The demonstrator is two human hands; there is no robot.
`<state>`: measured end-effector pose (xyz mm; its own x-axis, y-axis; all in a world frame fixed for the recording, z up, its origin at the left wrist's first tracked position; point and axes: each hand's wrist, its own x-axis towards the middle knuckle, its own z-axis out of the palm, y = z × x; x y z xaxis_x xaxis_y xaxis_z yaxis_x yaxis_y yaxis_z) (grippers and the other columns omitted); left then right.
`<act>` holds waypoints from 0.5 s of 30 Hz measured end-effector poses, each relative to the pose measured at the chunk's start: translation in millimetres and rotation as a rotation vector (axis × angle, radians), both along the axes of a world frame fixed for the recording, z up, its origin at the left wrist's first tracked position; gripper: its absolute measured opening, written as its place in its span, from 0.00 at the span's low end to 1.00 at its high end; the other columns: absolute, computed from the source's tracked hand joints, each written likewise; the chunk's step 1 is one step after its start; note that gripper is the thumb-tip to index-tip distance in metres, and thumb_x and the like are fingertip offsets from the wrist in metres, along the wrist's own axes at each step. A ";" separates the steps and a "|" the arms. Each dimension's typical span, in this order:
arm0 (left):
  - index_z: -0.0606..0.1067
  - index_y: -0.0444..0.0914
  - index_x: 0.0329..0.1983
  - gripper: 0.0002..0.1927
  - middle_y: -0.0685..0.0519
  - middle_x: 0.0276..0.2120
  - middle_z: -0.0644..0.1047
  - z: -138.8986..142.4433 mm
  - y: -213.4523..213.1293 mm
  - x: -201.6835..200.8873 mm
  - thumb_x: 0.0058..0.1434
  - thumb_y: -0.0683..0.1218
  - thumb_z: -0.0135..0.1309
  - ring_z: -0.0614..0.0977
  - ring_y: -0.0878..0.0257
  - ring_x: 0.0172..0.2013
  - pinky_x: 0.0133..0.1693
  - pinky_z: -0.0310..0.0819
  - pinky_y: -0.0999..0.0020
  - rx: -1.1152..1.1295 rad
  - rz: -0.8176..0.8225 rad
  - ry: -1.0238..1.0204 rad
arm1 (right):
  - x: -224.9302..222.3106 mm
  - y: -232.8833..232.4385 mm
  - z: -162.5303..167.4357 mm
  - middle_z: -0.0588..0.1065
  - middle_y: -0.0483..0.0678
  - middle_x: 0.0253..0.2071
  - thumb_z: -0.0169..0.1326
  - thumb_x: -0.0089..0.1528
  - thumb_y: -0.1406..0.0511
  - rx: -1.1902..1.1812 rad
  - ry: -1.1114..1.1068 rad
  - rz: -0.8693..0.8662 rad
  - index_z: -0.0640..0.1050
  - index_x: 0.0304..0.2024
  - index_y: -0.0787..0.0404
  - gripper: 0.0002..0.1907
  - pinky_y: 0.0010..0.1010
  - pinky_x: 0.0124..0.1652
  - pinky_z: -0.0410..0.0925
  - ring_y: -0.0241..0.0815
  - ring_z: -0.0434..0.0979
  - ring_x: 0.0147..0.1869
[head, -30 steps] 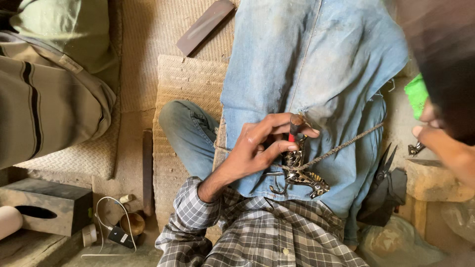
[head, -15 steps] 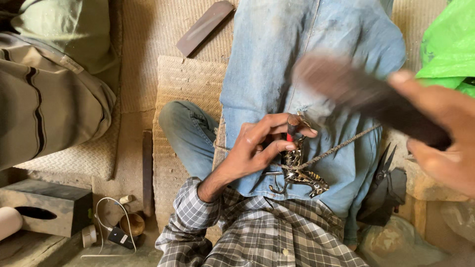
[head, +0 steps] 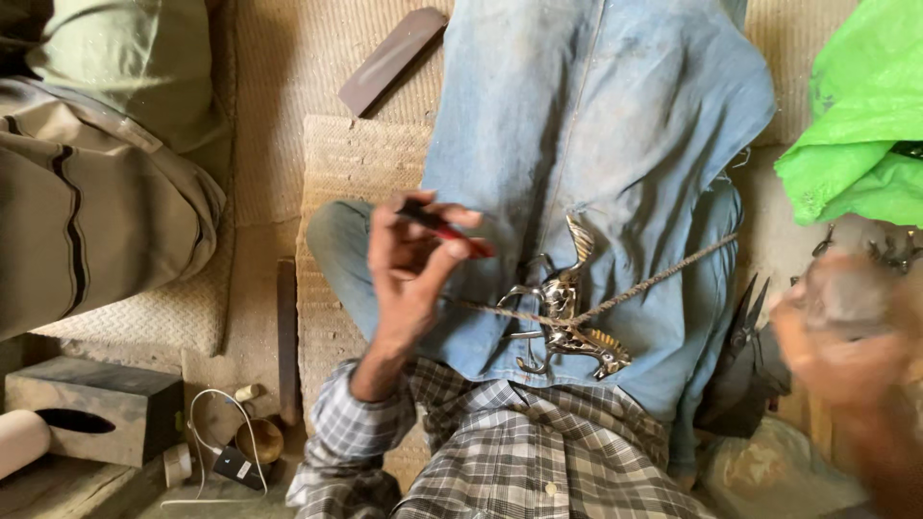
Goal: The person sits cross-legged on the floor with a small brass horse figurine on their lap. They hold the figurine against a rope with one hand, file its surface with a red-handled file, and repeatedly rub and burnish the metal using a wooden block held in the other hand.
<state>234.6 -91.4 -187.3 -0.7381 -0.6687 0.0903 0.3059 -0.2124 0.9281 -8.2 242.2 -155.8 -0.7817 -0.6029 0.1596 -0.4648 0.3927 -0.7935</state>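
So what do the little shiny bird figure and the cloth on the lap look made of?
Shiny bird figure: likely polished metal with gilt accents, judging by bright mirror-like glints. Blue lap cloth: looks like worn denim, faded, dusty, with a stitched seam.

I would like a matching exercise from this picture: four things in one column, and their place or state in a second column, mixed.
Things:
1. metal bird figure
2. red-tipped tool
3. green plastic sheet
4. right hand

Places or states:
A. top right corner
B. blurred, at the right edge
C. on the blue cloth, tied by a cord
D. pinched in the left hand

Pairs: 1-C, 2-D, 3-A, 4-B
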 end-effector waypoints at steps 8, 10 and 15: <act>0.61 0.35 0.66 0.24 0.40 0.53 0.78 30.5 -1.6 5.2 0.72 0.33 0.55 0.83 0.55 0.54 0.54 0.86 0.57 -0.171 0.020 -0.093 | 79.0 55.1 -47.8 0.75 0.52 0.43 0.65 0.44 0.72 0.238 -0.218 0.030 0.73 0.42 0.61 0.24 0.41 0.51 0.68 0.49 0.75 0.51; 0.61 0.36 0.67 0.24 0.39 0.54 0.78 38.0 0.2 -2.7 0.72 0.33 0.54 0.83 0.54 0.54 0.53 0.87 0.57 -0.200 -0.009 -0.073 | 88.6 65.9 -48.4 0.73 0.54 0.43 0.65 0.41 0.73 0.455 -0.151 0.129 0.74 0.41 0.61 0.26 0.45 0.52 0.66 0.55 0.72 0.53; 0.60 0.36 0.69 0.24 0.38 0.54 0.78 64.0 4.2 -27.6 0.75 0.32 0.53 0.83 0.53 0.56 0.53 0.88 0.57 -0.284 -0.125 0.043 | 103.8 87.4 -13.5 0.71 0.56 0.50 0.58 0.40 0.79 0.751 0.154 0.280 0.76 0.53 0.64 0.35 0.49 0.57 0.65 0.60 0.72 0.56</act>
<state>207.0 -87.1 -123.2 -0.8046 -0.5162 0.2934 0.3344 0.0145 0.9423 95.6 329.6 -169.2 -0.5888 -0.7614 -0.2713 -0.7069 0.6478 -0.2841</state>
